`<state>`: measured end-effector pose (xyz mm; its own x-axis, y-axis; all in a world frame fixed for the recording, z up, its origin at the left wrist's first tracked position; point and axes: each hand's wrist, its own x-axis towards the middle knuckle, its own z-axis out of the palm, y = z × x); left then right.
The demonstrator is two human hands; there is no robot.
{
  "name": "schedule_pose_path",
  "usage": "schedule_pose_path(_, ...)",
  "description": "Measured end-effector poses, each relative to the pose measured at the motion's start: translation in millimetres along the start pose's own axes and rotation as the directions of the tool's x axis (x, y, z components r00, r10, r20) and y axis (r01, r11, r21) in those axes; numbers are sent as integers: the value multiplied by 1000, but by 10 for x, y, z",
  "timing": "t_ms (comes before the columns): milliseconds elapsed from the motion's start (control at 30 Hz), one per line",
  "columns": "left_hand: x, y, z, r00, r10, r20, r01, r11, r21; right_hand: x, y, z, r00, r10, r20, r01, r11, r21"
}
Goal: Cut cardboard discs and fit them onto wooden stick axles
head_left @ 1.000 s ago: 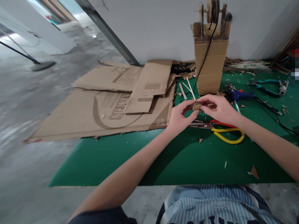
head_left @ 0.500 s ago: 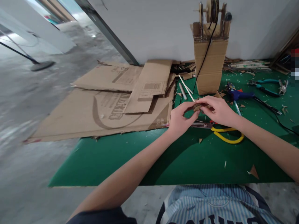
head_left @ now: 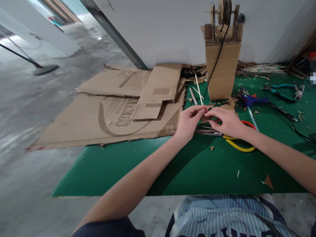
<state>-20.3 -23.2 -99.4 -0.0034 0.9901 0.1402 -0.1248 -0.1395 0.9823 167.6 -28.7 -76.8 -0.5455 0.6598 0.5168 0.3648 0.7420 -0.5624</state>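
Observation:
Over the green table, my left hand (head_left: 189,122) and my right hand (head_left: 225,121) meet fingertip to fingertip, both closed. A thin wooden stick (head_left: 199,89) rises away from me out of my left fingertips. Between the hands a small brown cardboard piece (head_left: 205,118) shows in part, pinched by my right fingers; its shape is mostly hidden. Whether the stick passes into the cardboard I cannot tell. Just beneath my hands lie scissors (head_left: 240,148) with yellow and red handles, blades pointing left.
Behind my hands stands a cardboard tower (head_left: 220,69) with a wheel and black cord on top. Flat cardboard sheets (head_left: 111,115) cover the left side. To the right lie a blue glue gun (head_left: 256,99), a clear glue stick (head_left: 252,118) and teal pliers (head_left: 282,87). Scraps are scattered about.
Both hands have shifted slightly left, and my fingertips have drawn together over the cardboard piece. The held stick has swung more upright, away from another stick on the table.

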Motion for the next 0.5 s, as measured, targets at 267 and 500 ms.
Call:
schedule_pose_path(267, -40, 22, 72, 999, -32, -36, 32, 999, 1, -71, 54, 120, 991, -136, 16, 136, 972, -189)
schedule_pose_path(500, 22, 15, -21, 998, -61, 12, 61, 998, 32, -59, 97, 92, 995, -96, 24, 98, 989, -107)
